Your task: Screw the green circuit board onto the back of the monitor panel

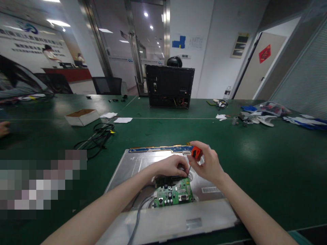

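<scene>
One barcode label (211, 190), illegible, near panel (122, 173) right edge; right hand (209, 164) clamps orange screwdriver (196, 152); left hand (169, 165) at board (176, 195) corner, can't tell grip.

Silver panel (127, 173) lay beneath green circuit board (176, 194); orange-black screwdriver (198, 151) tilted, tip at board's far right corner.

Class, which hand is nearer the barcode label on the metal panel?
Right. The right hand, holding an orange screwdriver, is just beyond the label; the left hand is farther off, beyond and left of it.
</scene>
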The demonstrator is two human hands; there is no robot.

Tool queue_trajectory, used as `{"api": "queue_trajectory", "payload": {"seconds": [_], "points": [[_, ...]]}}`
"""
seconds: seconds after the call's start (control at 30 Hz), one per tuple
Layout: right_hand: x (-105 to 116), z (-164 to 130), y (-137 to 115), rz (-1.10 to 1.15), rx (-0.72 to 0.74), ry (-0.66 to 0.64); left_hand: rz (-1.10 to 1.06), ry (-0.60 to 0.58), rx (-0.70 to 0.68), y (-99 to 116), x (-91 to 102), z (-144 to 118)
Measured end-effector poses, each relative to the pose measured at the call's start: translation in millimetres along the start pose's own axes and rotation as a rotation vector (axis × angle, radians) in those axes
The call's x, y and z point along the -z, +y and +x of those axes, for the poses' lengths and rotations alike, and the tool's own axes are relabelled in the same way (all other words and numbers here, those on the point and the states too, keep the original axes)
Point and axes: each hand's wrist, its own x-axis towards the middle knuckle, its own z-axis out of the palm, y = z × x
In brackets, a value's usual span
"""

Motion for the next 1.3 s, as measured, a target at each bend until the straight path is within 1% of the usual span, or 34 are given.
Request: {"api": "queue_trajectory", "payload": {"seconds": [0.1, 0.2, 0.6, 0.77, 0.97, 1.17, 1.3], "points": [[4.2, 1.7, -1.9, 0.025, -0.012, -0.058, -0.005, -0.013, -0.002, 0.1, -0.2, 0.0], [6.4, 2.6, -3.0, 0.062, -0.021, -0.075, -0.006, -0.020, -0.004, -0.1, -0.4, -0.1], [-2.7, -0.9, 1.0, -0.008, -0.024, 0.018, 0.005, -0.006, 0.009, 1.9, 0.2, -0.4], [-1.2, -1.1, 1.4, -0.018, -0.024, -0.001, 0.002, -0.005, 0.004, 2.1, -0.1, -0.3], [5.1, 1.6, -2.4, 0.059, -0.041, -0.070, -0.009, -0.009, -0.008, 1.4, -0.7, -0.5], [4.2, 1.8, -2.2, 0.067, -0.040, -0.047, -0.007, -0.005, -0.006, -0.2, -1.1, -0.5], [2.6, 0.6, -1.7, 0.030, -0.039, -0.032, 0.001, -0.001, 0.000, -1.4, -1.3, -0.5]]}}
